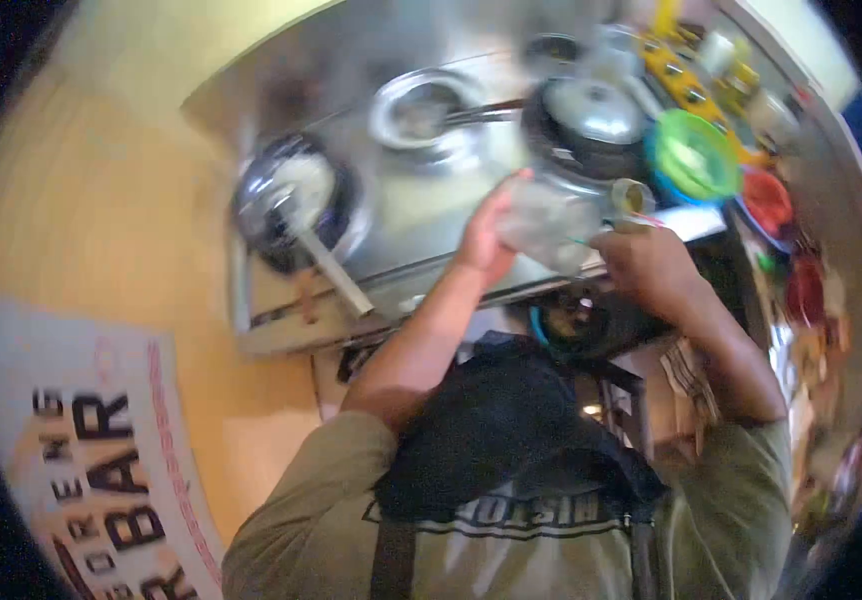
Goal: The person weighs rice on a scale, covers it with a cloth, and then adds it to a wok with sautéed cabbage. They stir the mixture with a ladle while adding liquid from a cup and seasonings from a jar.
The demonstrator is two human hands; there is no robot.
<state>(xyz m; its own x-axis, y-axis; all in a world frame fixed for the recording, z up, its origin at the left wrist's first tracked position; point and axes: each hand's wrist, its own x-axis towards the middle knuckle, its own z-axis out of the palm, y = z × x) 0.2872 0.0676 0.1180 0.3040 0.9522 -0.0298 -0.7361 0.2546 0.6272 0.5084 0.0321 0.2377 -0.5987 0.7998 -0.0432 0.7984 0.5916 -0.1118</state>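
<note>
My left hand (491, 235) is wrapped round the side of a clear, whitish container (551, 225), blurred, above the front of the steel counter. On the container's other side, my right hand (646, 265) has its fingers closed, with a thin green tip showing at the fingertips; what they hold is too small to make out. Just beyond my right hand is a small round yellowish cup (632, 196). A lidded dark pot (591, 115) stands behind the container.
At the left, a wok (296, 190) holds a ladle with a pale handle (336, 275). A pan (426, 112) with a dark handle sits at the back middle. Green (694, 157) and red (766, 203) baskets are at the right. A lettered banner (101, 450) hangs lower left.
</note>
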